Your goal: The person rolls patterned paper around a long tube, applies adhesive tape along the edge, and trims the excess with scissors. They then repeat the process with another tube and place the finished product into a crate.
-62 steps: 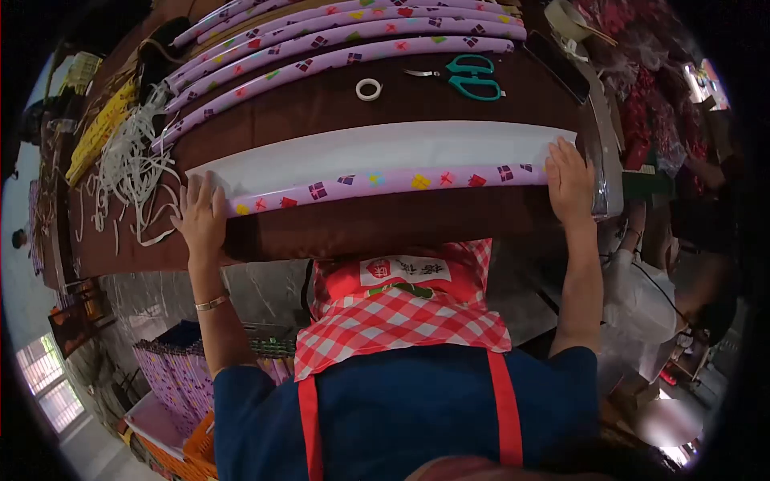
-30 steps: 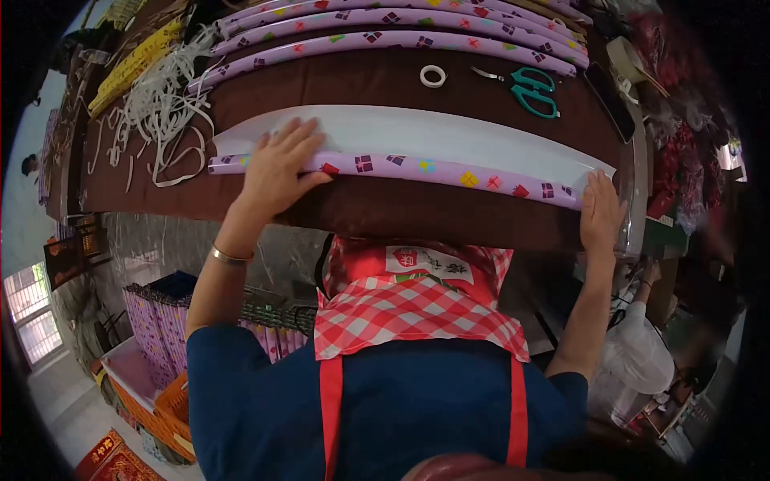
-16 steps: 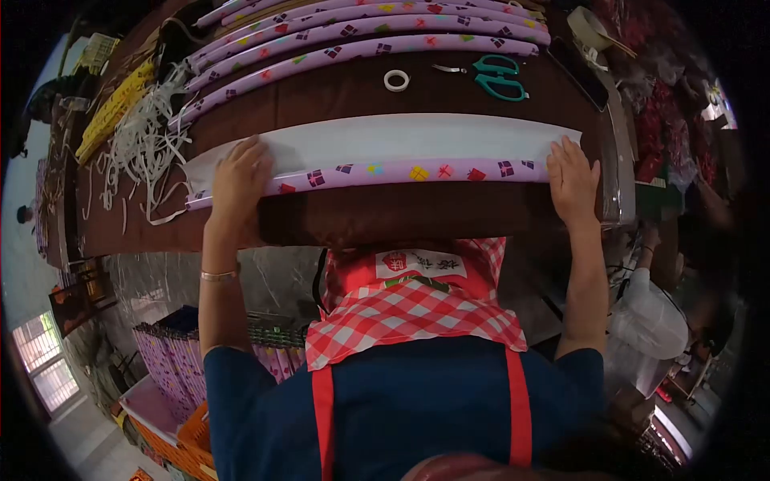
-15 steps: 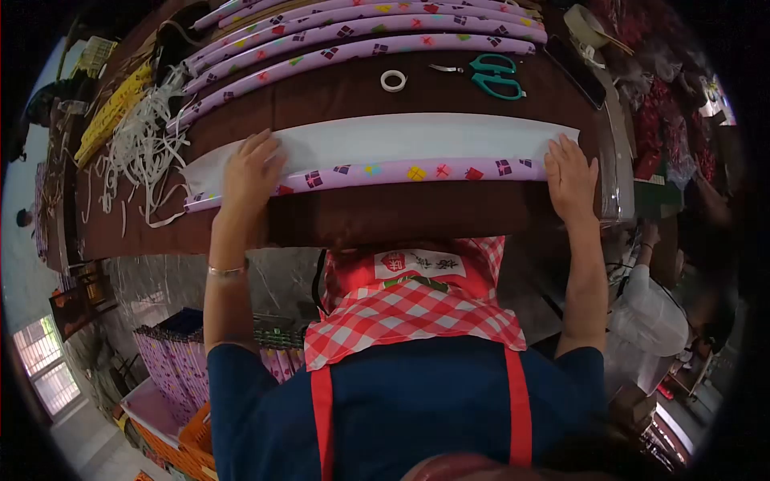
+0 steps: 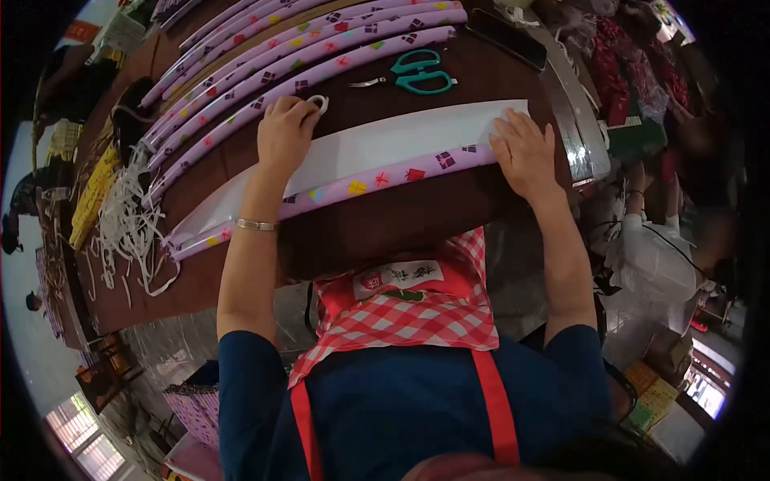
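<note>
I see a wide dark brown surface (image 5: 385,216), smooth and matt. On it lies a long white sheet (image 5: 401,136), flat and a little glossy. Its near edge is rolled into a thin lilac tube (image 5: 377,178) printed with small coloured gift boxes. At the far edge lie several finished tubes (image 5: 321,56) of the same paper, side by side. On the left is a loose heap of white strips (image 5: 128,224). My right hand (image 5: 525,152) rests open and flat on the right end of the lilac tube. Teal scissors (image 5: 421,76) lie beyond the sheet. Half a second ago my left hand (image 5: 285,132) pressed on the tube. Now it has gone over the sheet and its bent fingers touch a small white tape ring (image 5: 320,102). I cannot tell if it grips the ring.
</note>
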Motion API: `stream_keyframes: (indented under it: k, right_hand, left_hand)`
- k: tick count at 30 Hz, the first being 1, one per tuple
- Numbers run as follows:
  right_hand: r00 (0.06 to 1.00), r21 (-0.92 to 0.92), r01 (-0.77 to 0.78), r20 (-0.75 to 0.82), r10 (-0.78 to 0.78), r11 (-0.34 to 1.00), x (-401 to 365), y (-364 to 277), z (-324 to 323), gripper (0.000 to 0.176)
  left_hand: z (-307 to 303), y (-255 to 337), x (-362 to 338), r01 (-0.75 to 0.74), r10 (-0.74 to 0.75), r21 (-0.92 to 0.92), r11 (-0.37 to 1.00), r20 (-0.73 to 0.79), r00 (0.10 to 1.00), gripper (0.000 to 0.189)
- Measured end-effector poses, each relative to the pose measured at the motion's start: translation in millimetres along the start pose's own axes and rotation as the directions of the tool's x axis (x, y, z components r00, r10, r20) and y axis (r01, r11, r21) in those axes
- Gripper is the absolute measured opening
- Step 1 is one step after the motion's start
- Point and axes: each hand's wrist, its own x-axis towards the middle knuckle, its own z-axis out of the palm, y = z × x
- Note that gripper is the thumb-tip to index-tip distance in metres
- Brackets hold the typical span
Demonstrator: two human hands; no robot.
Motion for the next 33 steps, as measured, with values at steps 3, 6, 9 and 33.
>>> stream_keyframes:
  k: [3,6,9,33]
  right_hand:
    - [0.998,0.008,0.047,-0.045,-0.047,0.999,-0.5,-1.3,-1.3,0.041]
    - [0.997,0.054,0.055,-0.061,-0.052,0.997,-2.3,-4.0,-6.9,0.039]
    - [0.997,0.075,0.047,-0.059,-0.043,0.996,-6.5,-6.2,-7.9,0.038]
    - [0.932,0.547,0.033,-0.318,0.171,0.837,20.3,-9.5,-20.1,0.023]
  left_hand:
    - [-2.9,6.9,2.3,-0.010,-0.017,-0.199,0.980,-0.132,0.991,0.014]
    - [-20.6,52.5,2.8,0.150,-0.140,-0.569,0.808,0.062,0.988,0.018]
    - [-25.4,101.5,0.4,0.383,0.016,-0.860,0.336,0.412,0.911,0.023]
    - [75.7,167.2,76.1,0.741,0.371,-0.664,0.100,0.716,0.592,0.026]
